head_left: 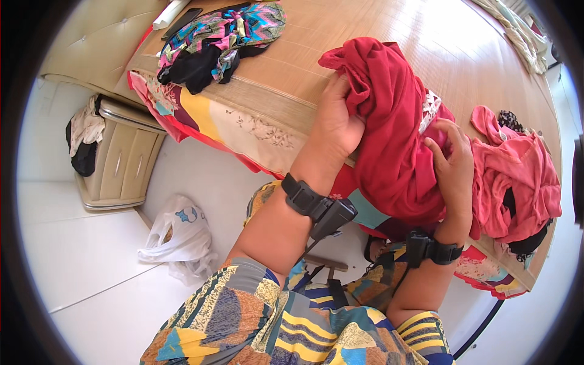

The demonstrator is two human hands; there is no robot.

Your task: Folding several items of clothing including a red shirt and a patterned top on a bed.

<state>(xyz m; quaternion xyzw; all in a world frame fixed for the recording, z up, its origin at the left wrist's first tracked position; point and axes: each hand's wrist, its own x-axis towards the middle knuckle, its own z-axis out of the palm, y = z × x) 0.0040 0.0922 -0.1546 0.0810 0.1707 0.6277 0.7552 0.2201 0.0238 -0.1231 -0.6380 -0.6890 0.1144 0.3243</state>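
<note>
A bunched dark red garment point(395, 146) hangs over the near edge of the mat-covered bed, with a bit of white printed fabric point(430, 109) showing at its right side. My left hand point(340, 115) grips the garment's left upper part, its fingers partly hidden in the folds. On the other side, my right hand point(451, 161) rests against the cloth with bent fingers, the tips partly lost among the folds. Just right of that hand lies a heap of coral-pink clothing point(517, 179), with black pieces under it.
A multicoloured patterned garment with black cloth point(222, 45) lies at the bed's far left, beside a dark phone-like object point(182, 23). A beige bedside cabinet point(118, 155) with clothes on it stands at left. On the floor sits a white plastic bag point(179, 234). Pale cloth point(517, 33) lies far right.
</note>
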